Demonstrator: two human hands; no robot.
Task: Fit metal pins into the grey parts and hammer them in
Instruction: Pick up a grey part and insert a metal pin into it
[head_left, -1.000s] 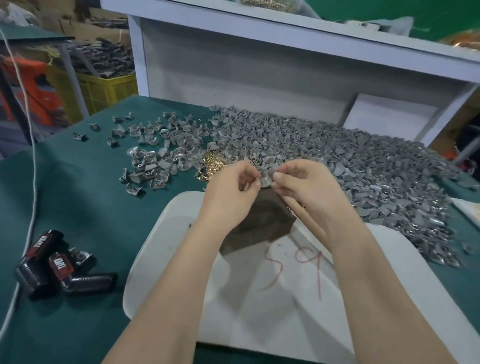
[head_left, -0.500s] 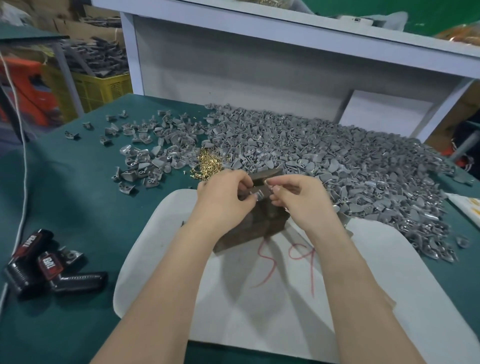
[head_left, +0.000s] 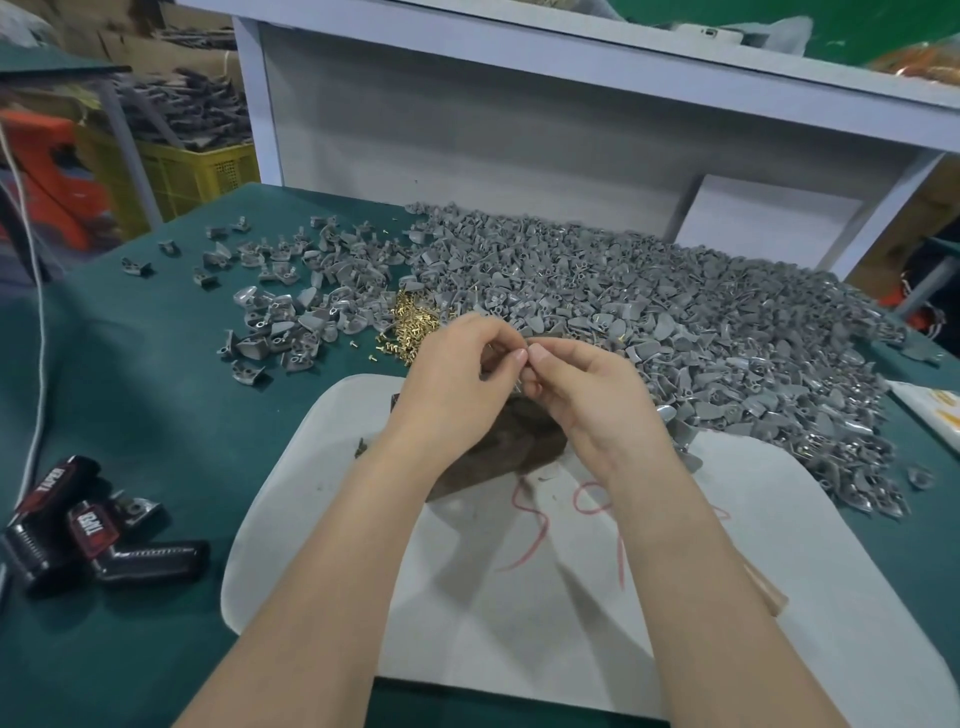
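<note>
Grey part (head_left: 524, 382) barely shows now as left hand (head_left: 457, 379) and right hand (head_left: 587, 400) keep pinching it between them over the dark block (head_left: 514, 441), suggesting pin-fitting continues before any hammering.

My left hand (head_left: 452, 384) and right hand (head_left: 592, 400) have closed up on each other. Half a second ago the thumb tips stood apart, with the grey part that both pinch showing between them. Now they meet, and my fingers hide the part (only a thin metal sliver (head_left: 520, 387) pokes out beneath them). The top of the dark block (head_left: 498, 452), visible between my hands before, is covered.
</note>
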